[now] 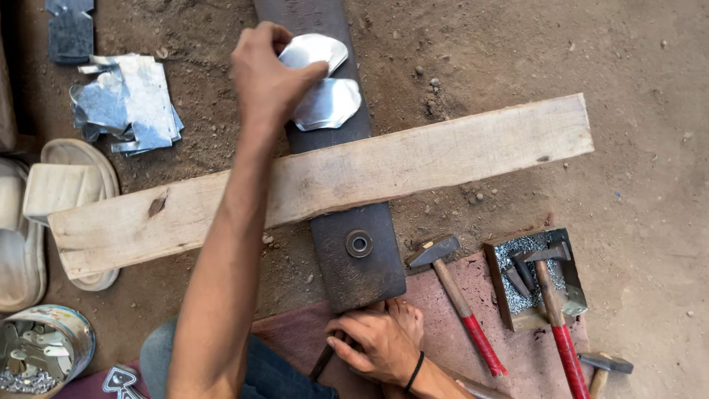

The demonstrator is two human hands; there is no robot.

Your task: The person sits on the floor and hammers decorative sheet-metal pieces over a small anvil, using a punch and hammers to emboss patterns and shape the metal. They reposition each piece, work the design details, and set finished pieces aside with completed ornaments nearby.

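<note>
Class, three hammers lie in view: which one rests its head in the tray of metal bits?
The middle hammer; its head lies in the tray, the others rest outside it.

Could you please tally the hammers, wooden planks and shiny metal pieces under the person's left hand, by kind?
Hammers: 3, one with a red grip, a second red-gripped one lying across the tray, a third at the frame's lower right edge.
Wooden planks: 1.
Shiny metal pieces at the left hand: 2.
Total: 6.

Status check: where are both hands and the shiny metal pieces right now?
Left hand gripping the upper metal piece, second piece beneath on dark iron bar. Right hand at bar's near end. Wooden plank crosses bar.
</note>
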